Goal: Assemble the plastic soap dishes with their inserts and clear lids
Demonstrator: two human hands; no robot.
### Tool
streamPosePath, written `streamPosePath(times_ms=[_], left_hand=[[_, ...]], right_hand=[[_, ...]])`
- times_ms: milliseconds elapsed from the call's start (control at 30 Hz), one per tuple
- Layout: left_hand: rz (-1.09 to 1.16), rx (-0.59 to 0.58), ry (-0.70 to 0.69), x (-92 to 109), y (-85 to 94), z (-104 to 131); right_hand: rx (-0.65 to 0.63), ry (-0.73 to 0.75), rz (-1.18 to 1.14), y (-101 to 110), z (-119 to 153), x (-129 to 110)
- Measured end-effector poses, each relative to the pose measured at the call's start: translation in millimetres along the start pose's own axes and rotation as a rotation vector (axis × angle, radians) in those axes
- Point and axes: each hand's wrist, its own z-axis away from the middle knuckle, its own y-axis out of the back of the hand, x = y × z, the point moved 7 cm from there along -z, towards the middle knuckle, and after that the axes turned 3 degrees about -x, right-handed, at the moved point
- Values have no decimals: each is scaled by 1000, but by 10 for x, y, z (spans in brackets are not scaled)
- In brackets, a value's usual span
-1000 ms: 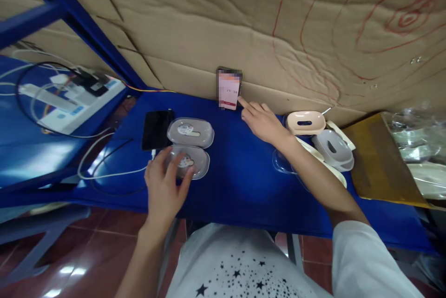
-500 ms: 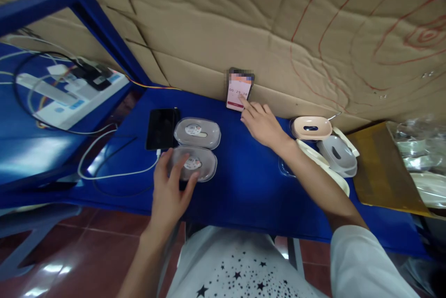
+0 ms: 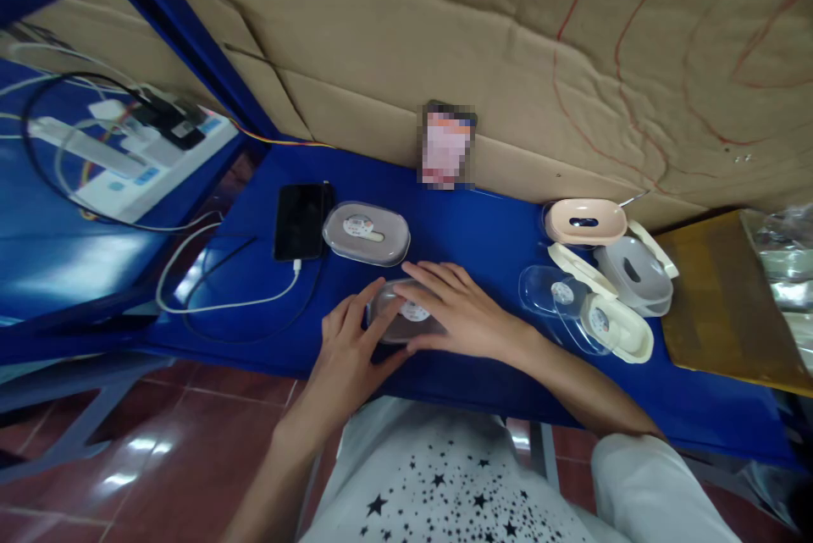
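A grey oval box with a clear lid and a round sticker [image 3: 414, 312] lies near the front of the blue table. My left hand [image 3: 356, 340] grips its left end, fingers on the lid and thumb at the front edge. Around its right end my right hand [image 3: 461, 310] is closed, fingers across the lid. A second lidded grey box [image 3: 367, 233] sits just behind, untouched, beside a black phone [image 3: 298, 222] with a white cable. Against the cardboard leans another phone [image 3: 446, 145], its screen blurred.
At the right lie a peach box [image 3: 585, 221], a grey box [image 3: 635, 276], cream parts [image 3: 626, 331] and clear lids [image 3: 550, 290]. Beyond them is a cardboard box [image 3: 730, 297] beside plastic-wrapped items. A power strip [image 3: 158, 166] with cables is at the left.
My right hand has left the upright phone and come down onto the front grey box. That box has moved right, away from the black phone, with my left hand on it.
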Motion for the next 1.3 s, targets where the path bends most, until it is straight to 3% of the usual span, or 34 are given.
streamPosePath(times_ms=[133,233,367,500,600,700,767,867,967,1100,1233,1300], left_hand=[[128,-108,-70,24,-158,-72],[220,-194,-83,71,-321,-239],[251,-277,-157,227,-436,-464],[204,-311,-256,378,-472,-552],[184,-288,-325,459,-493,-568],[203,-261,-326,496,-515,-614],[219,-247,-307,519,-523,-660],[260,-203,-308,598,-502,-708],[352,-157,-288,676,-480,-698],[387,-102,-198,661,-491,-584],[140,-204,-290,675,-587,-434],[99,-191,-345,692,-573,-413]], right_hand=[[-5,-120,-145,-56,468,54],[79,-201,-209,68,719,192],[252,-338,45,468,1165,502],[502,-682,395,936,1964,1035],[573,-865,488,1053,2419,1317],[578,-832,481,984,2395,1237],[512,-666,403,821,2108,982],[256,-330,211,416,1567,484],[198,-206,144,247,1338,208],[413,-247,153,522,1579,266],[589,-512,392,865,2171,605],[618,-649,518,953,2460,834]])
